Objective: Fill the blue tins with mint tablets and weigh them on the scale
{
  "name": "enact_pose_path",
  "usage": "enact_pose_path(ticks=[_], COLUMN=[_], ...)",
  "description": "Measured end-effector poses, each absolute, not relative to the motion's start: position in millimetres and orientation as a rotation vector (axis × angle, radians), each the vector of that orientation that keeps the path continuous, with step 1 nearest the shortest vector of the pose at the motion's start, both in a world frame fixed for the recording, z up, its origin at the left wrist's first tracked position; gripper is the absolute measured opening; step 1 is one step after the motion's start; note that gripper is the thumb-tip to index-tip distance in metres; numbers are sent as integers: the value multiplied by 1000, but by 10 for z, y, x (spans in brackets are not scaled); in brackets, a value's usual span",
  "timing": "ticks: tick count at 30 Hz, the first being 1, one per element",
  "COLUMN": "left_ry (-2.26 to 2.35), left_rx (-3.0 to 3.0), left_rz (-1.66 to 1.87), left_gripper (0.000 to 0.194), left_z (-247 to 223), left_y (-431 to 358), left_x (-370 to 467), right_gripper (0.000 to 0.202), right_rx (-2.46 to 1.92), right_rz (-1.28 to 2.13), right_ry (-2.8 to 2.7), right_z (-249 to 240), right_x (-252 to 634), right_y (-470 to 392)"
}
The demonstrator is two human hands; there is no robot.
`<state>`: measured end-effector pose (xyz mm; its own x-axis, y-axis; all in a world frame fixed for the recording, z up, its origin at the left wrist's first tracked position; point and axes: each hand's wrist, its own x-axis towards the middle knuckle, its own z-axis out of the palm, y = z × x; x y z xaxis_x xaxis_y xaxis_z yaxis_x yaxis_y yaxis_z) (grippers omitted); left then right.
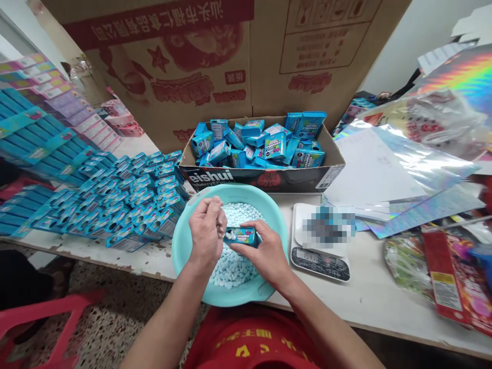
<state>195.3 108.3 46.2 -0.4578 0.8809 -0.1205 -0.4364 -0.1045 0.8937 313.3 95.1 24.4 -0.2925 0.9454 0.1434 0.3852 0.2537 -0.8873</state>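
Note:
My right hand point(265, 251) grips a small blue candy box point(242, 236) between thumb and fingers, held on its side over a turquoise basin point(180, 246). White pieces show at the box's left end. Close beside that end is my left hand point(207, 228), closed in a fist; whatever is inside it is hidden. Below both hands, the basin holds many small pale blue and white candies point(236, 271).
Behind the basin, an open carton point(261, 179) holds jumbled blue boxes. Rows of upright blue boxes point(130, 200) stand to the left. A kitchen scale point(321, 264) with a blurred item sits right, near shiny sheets point(376, 169) and packets point(446, 277). A large cardboard box point(269, 41) rises behind.

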Motion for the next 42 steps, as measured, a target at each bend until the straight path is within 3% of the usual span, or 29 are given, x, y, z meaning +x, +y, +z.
enact_pose_path(ticks=[22,30,37,40,42], left_ry=[1275,1801,1220,895,764], left_rx=[587,1565,1820,2278,2511], left_rz=[1778,970,1119,764,359], left_gripper=[28,24,25,39,32], left_z=[439,247,756,714,612], left_y=[1086,1222,1989,2152,2175], left_x=[1877,1489,2308,2947,3289], right_gripper=[37,38,41,40,41], right_rx=[-1193,-1026,-1123,-1195,-1216], right_rz=[1101,1106,1049,1087,1148], right_ry=[-1712,-1617,-1663,-1621,-1548], right_z=[197,316,213,148,115], right_x=[3232,3412,3416,3352,3332], right_y=[896,887,890,850,820])
